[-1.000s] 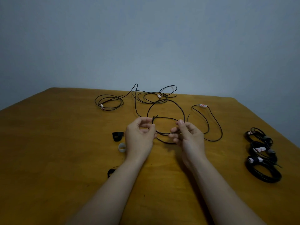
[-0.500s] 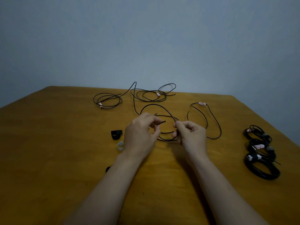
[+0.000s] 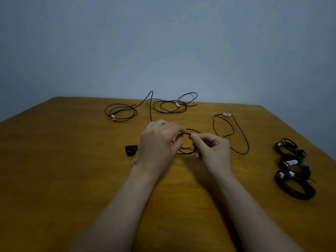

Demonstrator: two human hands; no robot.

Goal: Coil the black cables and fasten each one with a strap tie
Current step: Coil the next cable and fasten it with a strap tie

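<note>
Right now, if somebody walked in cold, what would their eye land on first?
First, the two hands at the centre of the table: the left hand and right hand both pinch a small black cable coil between them. Next, three tied bundles lined up by the right edge, and loose cables sprawled along the far edge.

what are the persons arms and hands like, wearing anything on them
Nothing worn shows. The left hand and right hand are bare: no gloves, rings or watch visible. The left forearm and right forearm are bare too, with no sleeves, bracelets or markings in view down to the frame's lower edge.
</note>
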